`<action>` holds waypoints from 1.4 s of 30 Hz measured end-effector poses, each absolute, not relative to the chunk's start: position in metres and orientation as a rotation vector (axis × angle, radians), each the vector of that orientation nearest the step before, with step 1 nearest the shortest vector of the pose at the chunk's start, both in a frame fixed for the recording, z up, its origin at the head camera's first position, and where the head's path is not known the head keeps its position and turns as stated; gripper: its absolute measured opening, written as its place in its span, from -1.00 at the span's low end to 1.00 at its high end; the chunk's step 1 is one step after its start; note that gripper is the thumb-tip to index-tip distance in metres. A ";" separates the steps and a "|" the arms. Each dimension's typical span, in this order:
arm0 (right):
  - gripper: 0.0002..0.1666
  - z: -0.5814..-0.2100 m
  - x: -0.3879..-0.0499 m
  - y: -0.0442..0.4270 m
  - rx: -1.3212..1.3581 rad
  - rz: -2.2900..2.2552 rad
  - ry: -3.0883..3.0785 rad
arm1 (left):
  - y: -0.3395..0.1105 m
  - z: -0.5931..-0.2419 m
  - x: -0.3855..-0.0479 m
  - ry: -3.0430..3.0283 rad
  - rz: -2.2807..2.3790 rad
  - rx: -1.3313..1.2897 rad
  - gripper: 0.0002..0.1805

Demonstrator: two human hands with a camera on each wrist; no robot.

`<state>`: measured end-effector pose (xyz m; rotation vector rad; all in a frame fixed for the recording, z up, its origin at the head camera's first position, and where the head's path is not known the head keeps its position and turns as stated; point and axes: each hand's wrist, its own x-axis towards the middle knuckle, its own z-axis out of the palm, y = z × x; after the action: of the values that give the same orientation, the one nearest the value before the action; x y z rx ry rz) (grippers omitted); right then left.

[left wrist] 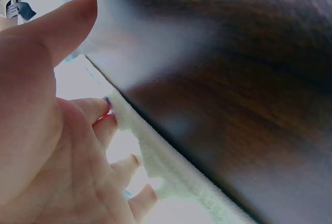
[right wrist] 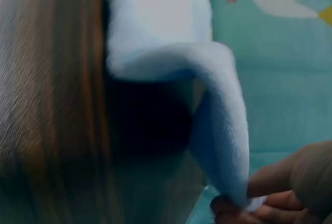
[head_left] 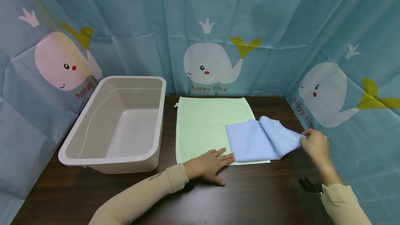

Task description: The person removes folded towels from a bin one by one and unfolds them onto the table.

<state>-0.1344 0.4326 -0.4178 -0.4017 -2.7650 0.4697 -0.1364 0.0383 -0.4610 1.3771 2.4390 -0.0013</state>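
A light blue towel (head_left: 250,141) lies folded over the right part of a pale green towel (head_left: 200,124), which is spread flat on the table. My right hand (head_left: 315,145) pinches the blue towel's right end and holds it raised off the table; in the right wrist view the lifted blue cloth (right wrist: 225,110) bends down to the fingertips. With fingers spread, my left hand (head_left: 212,166) rests at the green towel's front edge, its fingertips at the blue towel's left front corner. In the left wrist view the green towel's edge (left wrist: 171,156) runs beside the fingers.
A deep beige plastic tub (head_left: 156,141) stands to the left on the dark wooden table (head_left: 250,197). Blue curtains with whale prints (head_left: 212,63) enclose the back and sides. A black strap (head_left: 310,185) is at my right wrist.
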 end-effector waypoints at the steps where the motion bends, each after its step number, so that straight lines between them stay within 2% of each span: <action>1: -0.78 -0.420 -0.133 0.435 -0.391 0.432 -2.796 | 0.038 -0.461 -0.136 2.437 -0.001 1.378 -0.01; 6: -0.86 -0.423 -0.128 0.443 -0.443 0.325 -2.974 | 0.039 -0.462 -0.137 2.442 -0.005 1.380 0.00; 13: -0.77 -0.423 -0.128 0.442 -0.535 0.263 -3.112 | 0.039 -0.463 -0.137 2.446 -0.017 1.371 0.01; 25: -0.70 -0.432 -0.132 0.445 -0.469 0.163 -2.898 | 0.039 -0.466 -0.138 2.447 -0.014 1.372 0.02; 42: -0.61 -0.440 -0.143 0.460 -0.671 0.098 -3.037 | 0.039 -0.464 -0.137 2.454 -0.030 1.379 0.03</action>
<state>-0.1434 0.4597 -0.4401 -0.6715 -3.0367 0.0980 -0.1366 0.0392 -0.4641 1.3788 2.4536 -0.0299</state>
